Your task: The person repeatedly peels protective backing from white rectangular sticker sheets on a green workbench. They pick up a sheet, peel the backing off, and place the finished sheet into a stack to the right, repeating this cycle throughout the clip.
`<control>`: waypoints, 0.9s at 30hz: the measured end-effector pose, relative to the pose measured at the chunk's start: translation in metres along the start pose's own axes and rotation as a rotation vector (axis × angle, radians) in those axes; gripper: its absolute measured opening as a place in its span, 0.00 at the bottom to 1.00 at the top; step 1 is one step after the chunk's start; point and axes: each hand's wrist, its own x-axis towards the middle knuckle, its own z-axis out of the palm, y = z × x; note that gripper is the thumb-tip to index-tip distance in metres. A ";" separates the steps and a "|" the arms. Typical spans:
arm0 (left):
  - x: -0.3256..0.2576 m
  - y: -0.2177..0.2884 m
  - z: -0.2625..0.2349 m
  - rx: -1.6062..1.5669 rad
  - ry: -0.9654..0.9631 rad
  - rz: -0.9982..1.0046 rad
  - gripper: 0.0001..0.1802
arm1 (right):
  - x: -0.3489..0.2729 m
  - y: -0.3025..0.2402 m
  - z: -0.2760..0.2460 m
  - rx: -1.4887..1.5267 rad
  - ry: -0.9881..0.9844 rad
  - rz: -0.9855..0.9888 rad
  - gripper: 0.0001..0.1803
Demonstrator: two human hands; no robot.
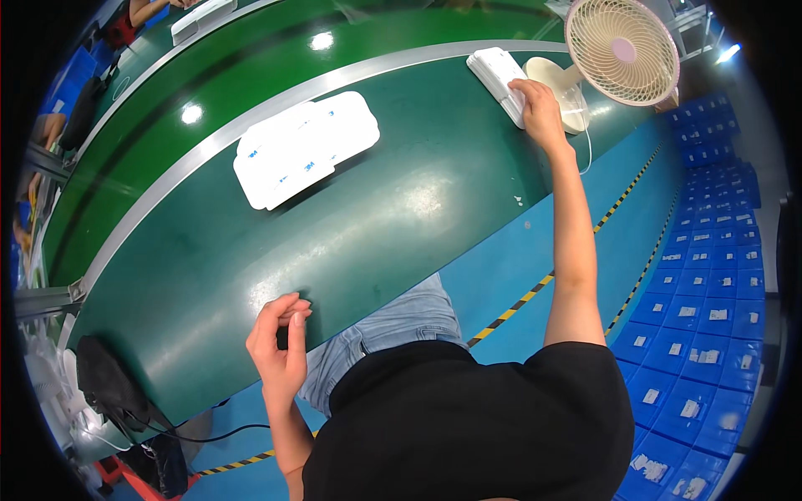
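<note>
Right hand (pixel 539 107) rests flat on white plastic panels (pixel 499 77) at one o'clock; left hand (pixel 280 342) curls empty, fingertips pinched.

black short-sleeved T-shirt (pixel 468 426) | light blue jeans (pixel 393 330) | bare forearms

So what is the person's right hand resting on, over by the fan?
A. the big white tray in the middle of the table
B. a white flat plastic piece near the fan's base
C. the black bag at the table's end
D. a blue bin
B: the right hand lies on the white plastic piece beside the fan, far from the big white tray.
</note>
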 end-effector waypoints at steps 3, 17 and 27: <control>-0.001 0.000 0.000 -0.004 -0.001 0.013 0.10 | 0.010 -0.008 -0.007 -0.025 0.010 -0.037 0.18; 0.000 -0.001 -0.001 -0.008 -0.013 0.005 0.11 | 0.040 -0.243 -0.001 0.524 -0.165 -0.601 0.46; 0.052 0.004 -0.018 -0.585 -0.089 -0.396 0.24 | 0.014 -0.276 0.003 0.360 -0.245 -0.695 0.40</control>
